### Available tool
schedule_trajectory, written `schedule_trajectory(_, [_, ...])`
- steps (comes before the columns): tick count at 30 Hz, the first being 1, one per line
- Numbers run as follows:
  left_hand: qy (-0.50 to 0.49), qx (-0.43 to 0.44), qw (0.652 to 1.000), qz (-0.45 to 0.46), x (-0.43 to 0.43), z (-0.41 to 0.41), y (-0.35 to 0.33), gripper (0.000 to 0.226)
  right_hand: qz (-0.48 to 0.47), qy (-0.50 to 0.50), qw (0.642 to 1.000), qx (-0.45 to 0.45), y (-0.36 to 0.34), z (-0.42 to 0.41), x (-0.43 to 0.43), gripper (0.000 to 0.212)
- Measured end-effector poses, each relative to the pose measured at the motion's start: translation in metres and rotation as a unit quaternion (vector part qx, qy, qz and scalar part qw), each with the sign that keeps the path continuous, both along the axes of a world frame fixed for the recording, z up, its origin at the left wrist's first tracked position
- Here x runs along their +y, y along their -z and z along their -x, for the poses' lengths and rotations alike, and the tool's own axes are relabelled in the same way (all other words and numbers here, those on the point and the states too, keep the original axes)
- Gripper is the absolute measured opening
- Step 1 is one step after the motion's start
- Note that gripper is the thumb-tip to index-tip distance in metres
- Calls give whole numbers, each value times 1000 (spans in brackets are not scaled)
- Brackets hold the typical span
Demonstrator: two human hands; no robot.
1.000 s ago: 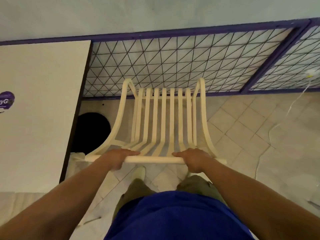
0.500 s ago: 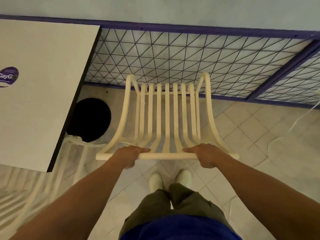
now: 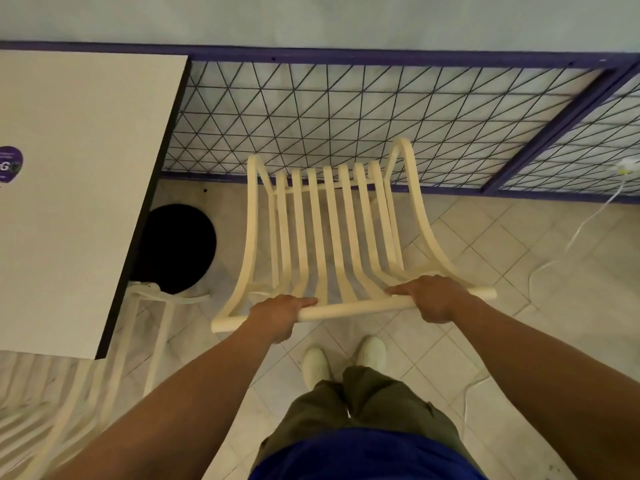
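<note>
Both arms outstretched, palms down. Left hand (image 3: 281,315) and right hand (image 3: 434,299) each wrapped around top rail (image 3: 349,309) of cream slatted chair (image 3: 332,233).

chair (image 3: 332,237): cream plastic, smooth, probably matt; grid (image 3: 346,116): dark wire metal; floor (image 3: 502,271): glazed tile, slight sheen.

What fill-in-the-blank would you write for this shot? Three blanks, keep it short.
1. The left hand and right hand both grip the top rail of a cream slatted ____.
2. The sticker on the white table is ____ in colour.
3. The floor beneath is covered in square ____.

Missing words: chair; purple; tiles.
</note>
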State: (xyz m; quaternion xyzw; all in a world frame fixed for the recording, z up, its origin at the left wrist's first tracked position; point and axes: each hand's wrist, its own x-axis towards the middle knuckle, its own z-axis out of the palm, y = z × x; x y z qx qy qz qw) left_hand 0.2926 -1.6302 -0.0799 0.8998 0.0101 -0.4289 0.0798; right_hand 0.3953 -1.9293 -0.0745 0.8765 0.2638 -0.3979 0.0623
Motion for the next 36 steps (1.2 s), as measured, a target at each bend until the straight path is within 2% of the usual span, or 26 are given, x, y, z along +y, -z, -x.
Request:
schedule_trajectory(10, [-1, -4, 1000, -2, 1, 3, 2, 91, 6, -4, 1000, -13, 2, 2, 0, 82])
schedule_trajectory(15, [-26, -15, 1000, 3, 0, 5, 0, 87, -24, -12, 1000, 1, 5, -2, -2, 83])
schedule_trajectory(21, [-82, -23, 996, -10, -15, 15, -1, 85, -46, -79, 996, 14, 5, -22, -7, 83])
schedule_trajectory(28, [-207, -34, 978, 4, -57, 24, 1, 75, -25, -183, 982, 34, -2, -69, -13, 81])
schedule_trajectory(36, [-256, -37, 966, 3, -102, 20, 3, 78, -13, -257, 965, 43, -9, -112, -25, 84])
